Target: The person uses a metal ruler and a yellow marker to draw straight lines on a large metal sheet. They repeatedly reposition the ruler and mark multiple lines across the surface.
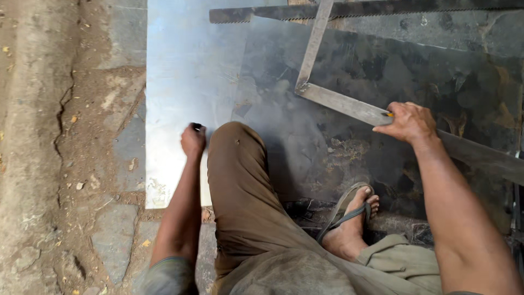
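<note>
The left hand [193, 140] is clenched around a small dark marker [197, 127], its tip on the metal sheet [180, 82]. The right hand [408, 123] grips the steel square [349, 106] lying on the sheet.

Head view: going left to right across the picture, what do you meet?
Cracked dirt ground → bright metal sheet → left hand gripping a small dark object → bent knee → sandalled foot → right hand on the steel square.
</note>
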